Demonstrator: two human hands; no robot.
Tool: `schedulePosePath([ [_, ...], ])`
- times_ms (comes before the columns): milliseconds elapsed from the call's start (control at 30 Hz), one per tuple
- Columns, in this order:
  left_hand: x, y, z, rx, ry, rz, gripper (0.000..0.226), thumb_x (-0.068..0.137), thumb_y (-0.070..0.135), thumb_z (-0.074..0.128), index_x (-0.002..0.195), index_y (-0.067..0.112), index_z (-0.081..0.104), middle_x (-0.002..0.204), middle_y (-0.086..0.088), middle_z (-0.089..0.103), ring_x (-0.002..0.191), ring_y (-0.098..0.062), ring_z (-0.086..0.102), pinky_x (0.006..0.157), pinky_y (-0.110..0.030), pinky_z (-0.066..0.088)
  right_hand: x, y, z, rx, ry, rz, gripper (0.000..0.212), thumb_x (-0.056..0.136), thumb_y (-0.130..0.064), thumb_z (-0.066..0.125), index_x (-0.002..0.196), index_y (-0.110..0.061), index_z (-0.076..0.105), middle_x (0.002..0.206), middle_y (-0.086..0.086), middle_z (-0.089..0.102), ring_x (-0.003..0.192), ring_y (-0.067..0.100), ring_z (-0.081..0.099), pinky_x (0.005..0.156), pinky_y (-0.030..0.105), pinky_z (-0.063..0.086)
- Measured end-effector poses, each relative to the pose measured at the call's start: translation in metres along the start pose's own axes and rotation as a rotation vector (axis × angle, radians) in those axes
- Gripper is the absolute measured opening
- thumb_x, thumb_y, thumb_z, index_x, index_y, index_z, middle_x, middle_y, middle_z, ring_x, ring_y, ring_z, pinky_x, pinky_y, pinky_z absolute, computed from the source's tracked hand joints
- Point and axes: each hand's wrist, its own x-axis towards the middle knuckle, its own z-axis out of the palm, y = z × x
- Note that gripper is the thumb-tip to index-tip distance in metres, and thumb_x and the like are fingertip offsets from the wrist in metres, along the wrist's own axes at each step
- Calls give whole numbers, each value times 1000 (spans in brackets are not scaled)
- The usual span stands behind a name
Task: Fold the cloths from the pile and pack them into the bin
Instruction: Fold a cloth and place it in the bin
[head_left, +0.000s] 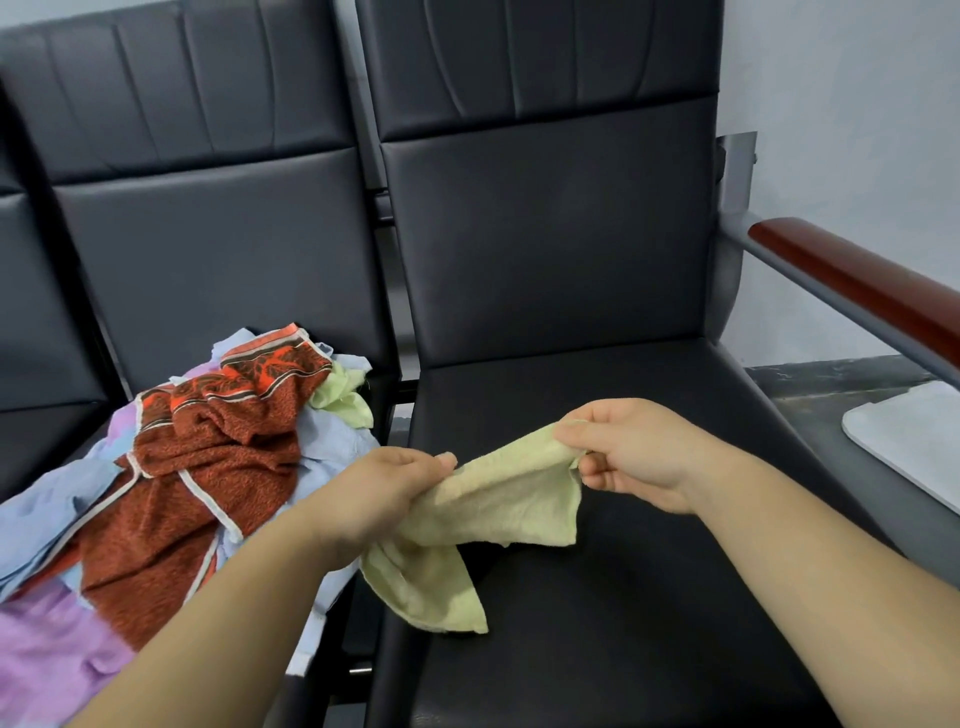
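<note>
A pale yellow-green cloth (498, 499) hangs between my two hands above the right black seat (649, 597). My left hand (379, 493) grips its left edge, and a loose corner droops below that hand onto the seat. My right hand (634, 452) pinches the cloth's upper right corner. The pile of cloths (171, 478) lies on the left seat, with a rust-red patterned cloth on top and light blue, purple and another yellow-green piece under it. The white bin (914, 441) shows only as a rim at the right edge.
Black padded backrests (545, 234) rise behind both seats. A red-brown wooden armrest (857, 280) on a grey metal frame runs along the right side, between the seat and the bin. A grey floor and a pale wall lie beyond it.
</note>
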Motion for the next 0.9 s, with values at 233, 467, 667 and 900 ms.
schedulePosePath([
  [233,-6,4,-3,323,-27,39,19,81,27,80,77,14,67,68,1,59,63,-12,51,58,-24,41,2,2,-3,-388,81,-49,27,80,-11,85,102,-24,76,97,6,76,78,16,73,82,39,65],
  [467,2,-4,-10,831,234,108,4,82,18,68,83,16,71,81,2,72,70,-6,64,63,-23,50,7,6,-5,-552,249,-66,5,89,-23,76,91,-26,74,86,-1,73,80,18,70,83,42,64],
  [667,19,-10,-20,900,468,-29,16,89,27,54,76,19,58,71,4,62,68,-14,54,57,-29,40,6,4,-5,-97,220,102,9,98,-22,71,105,-16,72,108,5,69,75,12,73,61,27,62],
  [900,39,-7,-6,-360,448,-154,18,99,1,42,89,14,50,81,-11,57,60,-20,70,54,-27,54,22,3,6,247,117,-15,16,100,-19,69,116,-13,71,118,5,75,109,18,73,106,39,54],
])
